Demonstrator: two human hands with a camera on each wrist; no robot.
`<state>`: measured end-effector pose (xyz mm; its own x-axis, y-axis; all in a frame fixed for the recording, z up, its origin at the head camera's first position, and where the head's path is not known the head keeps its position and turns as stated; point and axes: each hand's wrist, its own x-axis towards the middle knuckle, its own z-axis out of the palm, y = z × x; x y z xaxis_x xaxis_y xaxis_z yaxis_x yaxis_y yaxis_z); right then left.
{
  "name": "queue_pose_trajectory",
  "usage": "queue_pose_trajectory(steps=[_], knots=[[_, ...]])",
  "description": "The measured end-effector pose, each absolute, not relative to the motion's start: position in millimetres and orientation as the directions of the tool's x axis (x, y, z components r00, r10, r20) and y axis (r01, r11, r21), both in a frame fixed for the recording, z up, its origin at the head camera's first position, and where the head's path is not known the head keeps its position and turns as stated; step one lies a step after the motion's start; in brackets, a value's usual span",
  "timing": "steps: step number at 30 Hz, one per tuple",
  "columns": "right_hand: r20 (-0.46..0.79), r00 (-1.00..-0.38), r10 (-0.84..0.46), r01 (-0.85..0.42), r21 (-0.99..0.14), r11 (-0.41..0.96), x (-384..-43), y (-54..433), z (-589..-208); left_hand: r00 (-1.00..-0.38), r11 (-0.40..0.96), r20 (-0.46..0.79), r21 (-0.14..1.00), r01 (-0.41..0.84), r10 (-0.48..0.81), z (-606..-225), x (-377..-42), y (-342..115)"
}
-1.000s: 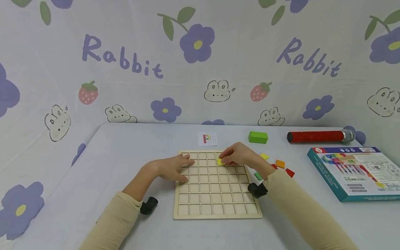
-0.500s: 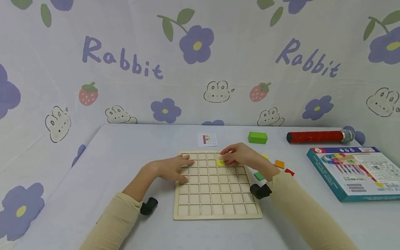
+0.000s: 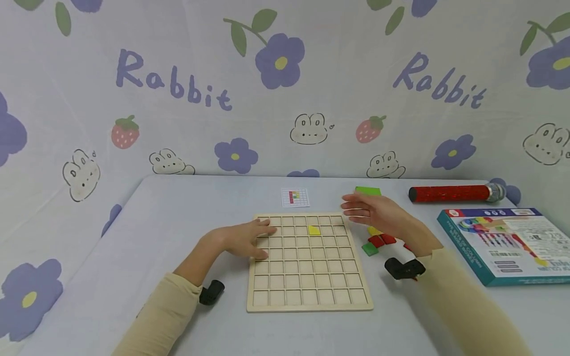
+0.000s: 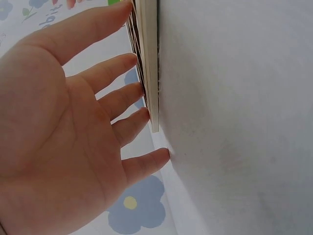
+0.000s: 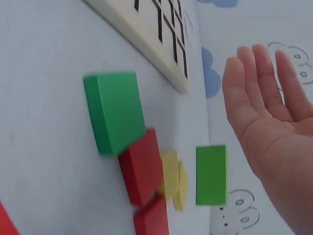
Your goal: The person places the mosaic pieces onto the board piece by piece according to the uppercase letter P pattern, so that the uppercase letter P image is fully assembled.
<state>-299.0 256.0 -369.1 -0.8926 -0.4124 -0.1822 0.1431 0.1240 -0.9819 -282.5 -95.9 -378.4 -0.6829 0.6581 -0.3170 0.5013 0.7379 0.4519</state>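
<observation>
A wooden grid board (image 3: pixel 285 269) lies flat on the table, and one yellow square tile (image 3: pixel 314 230) sits in a cell of its second row from the back. My left hand (image 3: pixel 242 240) rests on the board's left edge with fingers spread; in the left wrist view its fingertips (image 4: pixel 128 59) touch the rim. My right hand (image 3: pixel 378 212) is raised off the board's back right corner, holding nothing, its fingers extended. Beneath and beside it lie a green tile (image 3: pixel 369 248), red tiles (image 3: pixel 376 241) and yellow tiles (image 5: pixel 170 174), partly hidden by the forearm in the head view.
Behind the board lies a small pattern card (image 3: pixel 295 198). A light green block (image 3: pixel 367 190) stands at the back, partly behind my right hand. Farther right are a red glittery tube (image 3: pixel 450 193) and a flat teal-edged box (image 3: pixel 507 252).
My right hand has let go of the yellow tile, which stays in its cell, and has moved right and up off the board. My left hand has not moved.
</observation>
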Motion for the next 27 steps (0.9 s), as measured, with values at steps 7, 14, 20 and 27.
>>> queue_pose_trajectory(steps=[7, 14, 20, 27], knots=[[-0.157, -0.919, -0.362, 0.106, -0.982, 0.158, -300.5, 282.4, -369.6, -0.682, 0.737, -0.317, 0.451, 0.502, 0.659, -377.5, -281.9, -97.0], [-0.185, -0.936, -0.3, 0.13, -0.973, 0.192, -298.4, 310.0, -378.1, -0.68, 0.735, -0.318, 0.462, 0.497, 0.66, -378.1, -281.9, -96.2], [-0.196, -0.948, -0.25, 0.136, -0.962, 0.236, -296.1, 329.1, -385.4, -0.684, 0.738, -0.318, 0.461, 0.494, 0.657, -377.4, -280.6, -96.2], [-0.222, -0.948, -0.229, 0.141, -0.935, 0.325, -291.5, 345.6, -389.6, -0.68, 0.732, -0.311, 0.459, 0.504, 0.664, -376.7, -280.6, -96.0]])
